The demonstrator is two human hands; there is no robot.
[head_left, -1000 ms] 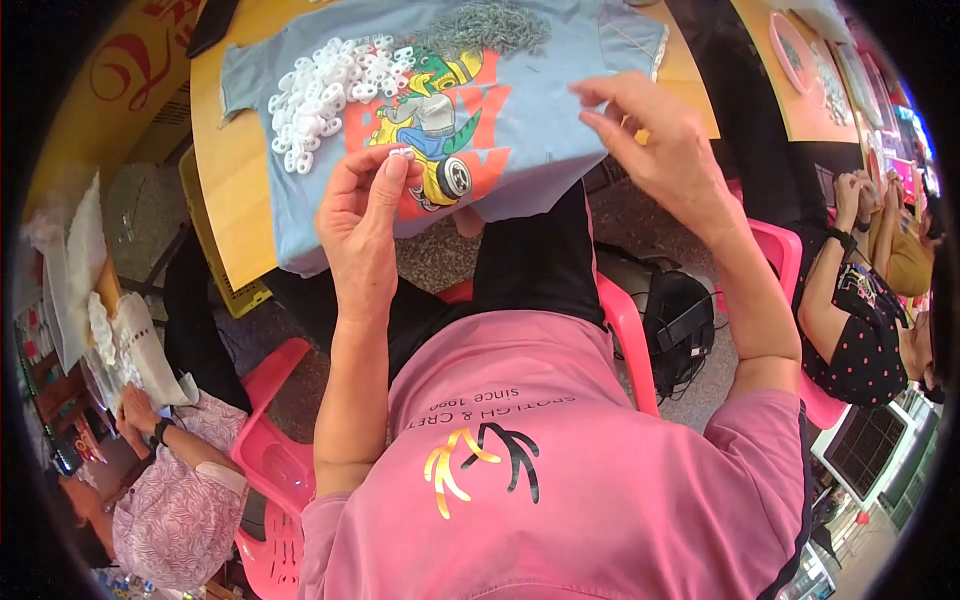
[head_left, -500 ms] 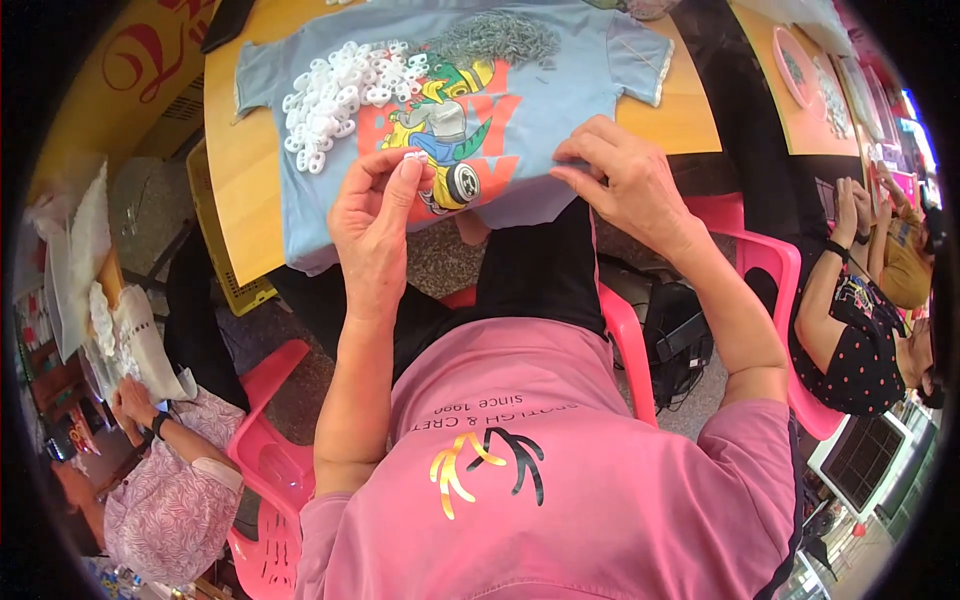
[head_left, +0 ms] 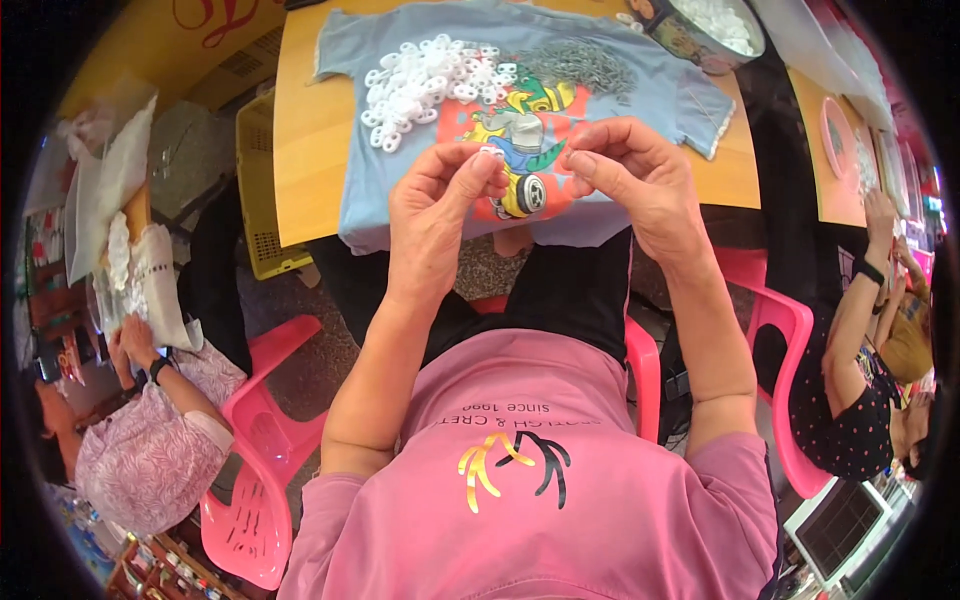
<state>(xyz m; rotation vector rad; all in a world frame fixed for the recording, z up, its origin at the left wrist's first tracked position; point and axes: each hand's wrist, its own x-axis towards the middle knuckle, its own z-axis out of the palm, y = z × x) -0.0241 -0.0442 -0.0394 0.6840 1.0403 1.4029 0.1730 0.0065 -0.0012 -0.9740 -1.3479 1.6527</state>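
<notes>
My left hand (head_left: pixel 437 215) pinches a small white plastic piece (head_left: pixel 492 152) between thumb and forefinger, above the table's front edge. Close by on its right, my right hand (head_left: pixel 650 195) has thumb and fingertips pressed together; anything between them is too small to make out. Under both hands a light blue printed T-shirt (head_left: pixel 375 205) is spread over the table. On the shirt's left lies a heap of white plastic pieces with holes (head_left: pixel 425 85). Right of that heap is a pile of small grey metal parts (head_left: pixel 585 68).
A round tin (head_left: pixel 700 50) with white pieces stands at the table's far right corner. The wooden table (head_left: pixel 305 165) has a yellow crate (head_left: pixel 262 190) by its left side. Pink chairs (head_left: pixel 270 430) flank me. People sit working at left (head_left: pixel 150 430) and right (head_left: pixel 850 400).
My right hand has come up from the shirt's right side toward my left hand, its fingertips now closed. The view has shifted, bringing the tin into sight.
</notes>
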